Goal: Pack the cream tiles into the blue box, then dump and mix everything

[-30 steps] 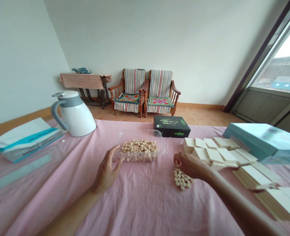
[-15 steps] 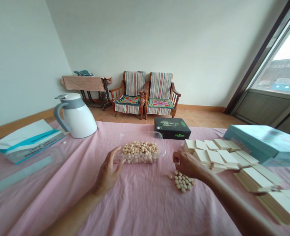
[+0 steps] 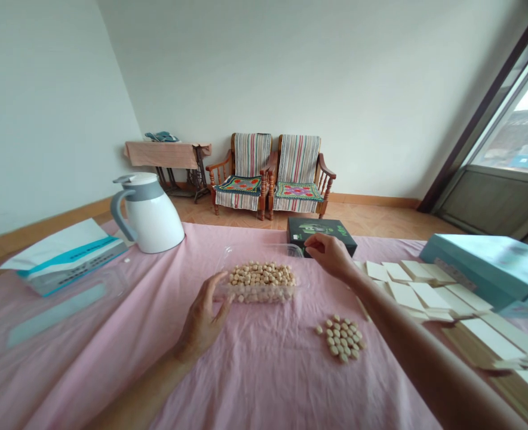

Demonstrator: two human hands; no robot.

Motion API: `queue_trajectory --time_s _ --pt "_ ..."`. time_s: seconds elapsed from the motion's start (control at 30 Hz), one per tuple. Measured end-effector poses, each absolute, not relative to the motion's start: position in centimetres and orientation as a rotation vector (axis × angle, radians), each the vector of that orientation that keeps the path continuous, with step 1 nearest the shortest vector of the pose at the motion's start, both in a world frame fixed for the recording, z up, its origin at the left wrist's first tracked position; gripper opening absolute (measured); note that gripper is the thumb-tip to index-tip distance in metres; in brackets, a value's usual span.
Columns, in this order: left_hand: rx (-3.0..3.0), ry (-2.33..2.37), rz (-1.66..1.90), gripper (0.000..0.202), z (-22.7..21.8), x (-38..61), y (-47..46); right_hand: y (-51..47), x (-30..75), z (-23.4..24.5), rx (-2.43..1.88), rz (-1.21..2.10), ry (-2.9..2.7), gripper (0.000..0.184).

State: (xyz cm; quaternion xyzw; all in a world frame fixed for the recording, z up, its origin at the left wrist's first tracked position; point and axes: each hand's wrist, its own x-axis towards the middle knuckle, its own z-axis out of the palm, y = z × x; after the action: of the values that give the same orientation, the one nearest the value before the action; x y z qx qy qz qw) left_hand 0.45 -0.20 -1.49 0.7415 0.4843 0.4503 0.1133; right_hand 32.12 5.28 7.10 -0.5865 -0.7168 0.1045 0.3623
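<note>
A clear plastic container (image 3: 303,276) holds many small, round, pale tan pieces (image 3: 264,275). My left hand (image 3: 205,313) is at its near left corner, fingers along the side and thumb at the front, gripping it. Up past the container's right end is my right hand (image 3: 331,255), raised, thumb and fingertips pinched together. It overlaps the black box in view. Whatever those fingertips hold, if anything, is hidden. On the cloth below it lies a loose pile of the same round pieces (image 3: 344,339), with one piece (image 3: 319,329) a little apart on the left.
Pale rectangular cards in stacks (image 3: 429,295) and a light blue box (image 3: 483,266) occupy the right side. A black box (image 3: 300,227) stands behind the container. To the left are a white jug (image 3: 152,218), a blue-and-white packet (image 3: 71,257) and a clear lid (image 3: 62,313) on the pink cloth (image 3: 255,370).
My right hand has risen from just above the loose pile, away and to the left, to beside the container's far right end. My left hand stays at the container. The view has shifted slightly.
</note>
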Motion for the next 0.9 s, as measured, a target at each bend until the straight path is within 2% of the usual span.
queue_trajectory --time_s 0.13,0.37,0.9 --pt "2.173 1.429 1.318 0.046 -1.6 0.4 -0.2 9.4 32.9 5.7 -1.613 0.098 -1.986 0.012" --pt "2.214 1.472 1.304 0.047 -2.0 0.1 -0.3 14.3 31.9 5.3 -1.660 0.013 -2.114 0.024" --pt "2.215 1.469 1.290 0.046 -1.6 0.3 -0.6 15.4 31.8 6.0 -1.685 0.098 -2.267 0.012"
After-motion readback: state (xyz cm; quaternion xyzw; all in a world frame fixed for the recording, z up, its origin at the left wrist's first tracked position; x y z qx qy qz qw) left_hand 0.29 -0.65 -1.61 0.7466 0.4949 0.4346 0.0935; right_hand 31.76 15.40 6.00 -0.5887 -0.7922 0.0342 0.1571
